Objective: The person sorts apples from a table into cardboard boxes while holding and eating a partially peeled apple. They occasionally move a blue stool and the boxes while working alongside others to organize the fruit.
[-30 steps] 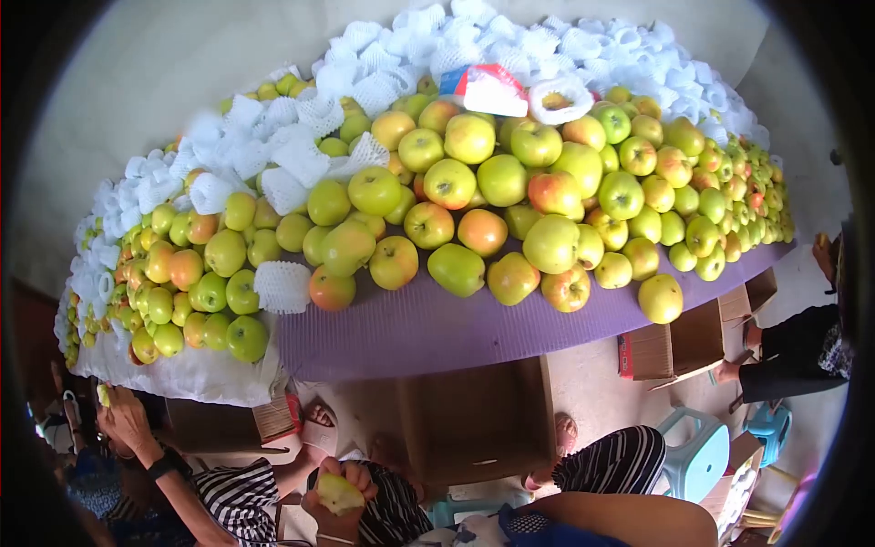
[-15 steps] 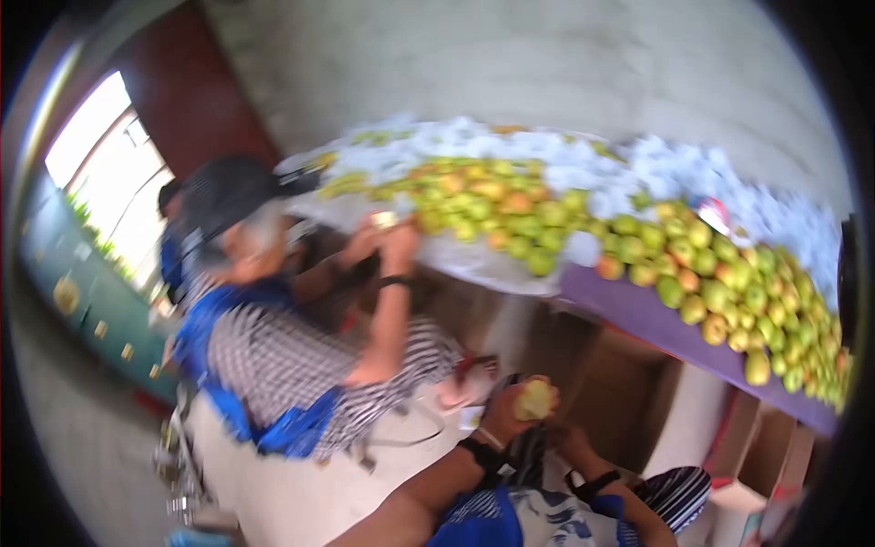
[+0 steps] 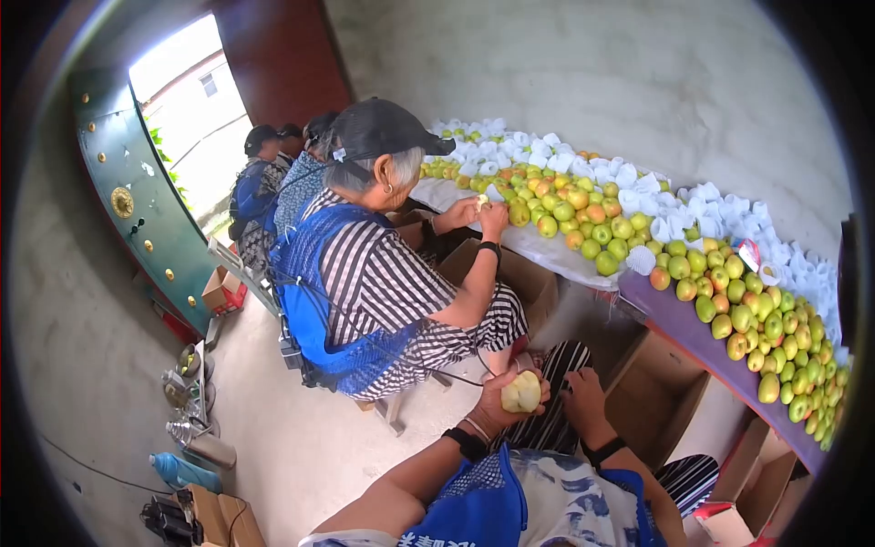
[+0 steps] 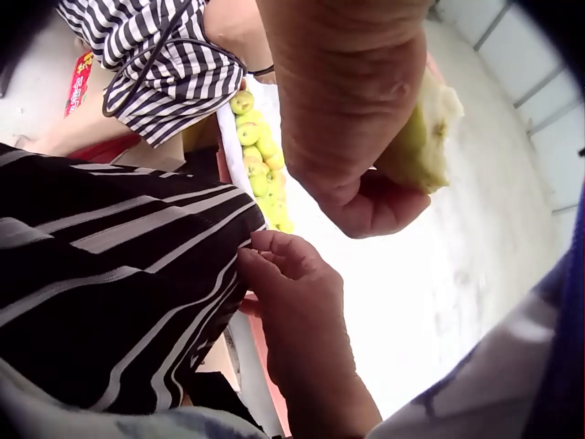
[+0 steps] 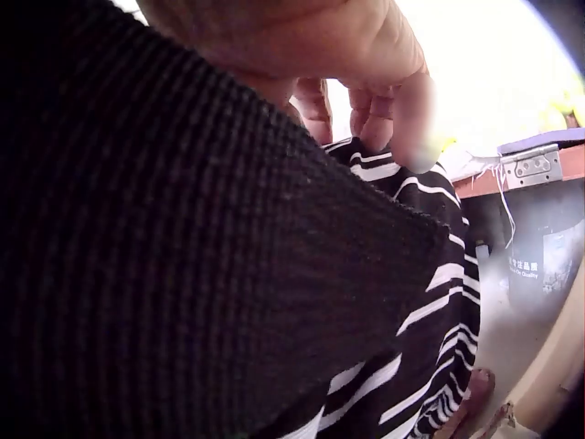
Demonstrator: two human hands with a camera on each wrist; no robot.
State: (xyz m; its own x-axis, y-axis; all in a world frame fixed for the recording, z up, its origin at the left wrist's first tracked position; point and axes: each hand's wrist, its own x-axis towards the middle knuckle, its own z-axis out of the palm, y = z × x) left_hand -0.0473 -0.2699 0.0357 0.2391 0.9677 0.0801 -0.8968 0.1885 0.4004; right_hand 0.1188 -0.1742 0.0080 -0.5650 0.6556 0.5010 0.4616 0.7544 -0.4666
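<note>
1. Two hands show at the near edge of the head view. The left hand (image 3: pixel 499 401) is raised with its fingers wrapped round a pale yellow, partly peeled apple (image 3: pixel 521 392). The right hand (image 3: pixel 581 398) lies just to the right, resting on the striped black-and-white trouser knee (image 3: pixel 574 360). A seated neighbour in a dark cap and striped top (image 3: pixel 383 264) works on the left. The long purple-covered table (image 3: pixel 674 319) heaped with green and yellow apples (image 3: pixel 729 310) runs away to the far right, with white foam net sleeves (image 3: pixel 693 205) along its far side and an open brown cardboard box (image 3: pixel 652 397) below it.

2. From the left wrist camera the left hand (image 4: pixel 352 119) clasps the peeled apple (image 4: pixel 422 137) from the side, thumb tucked beneath. The right hand (image 4: pixel 292 302) below has loosely bent fingers touching the striped cloth (image 4: pixel 119 274); it holds nothing.

3. The right wrist camera is mostly filled by dark knitted fabric (image 5: pixel 183 274). The right hand's fingers (image 5: pixel 384 101) hang, slightly curled, over the striped cloth (image 5: pixel 430 302).

4. My judgement: the apple is in hand between handling steps, held clear of the lap. The next move calls for the free right hand to come up to the fruit while the left keeps it steady.
</note>
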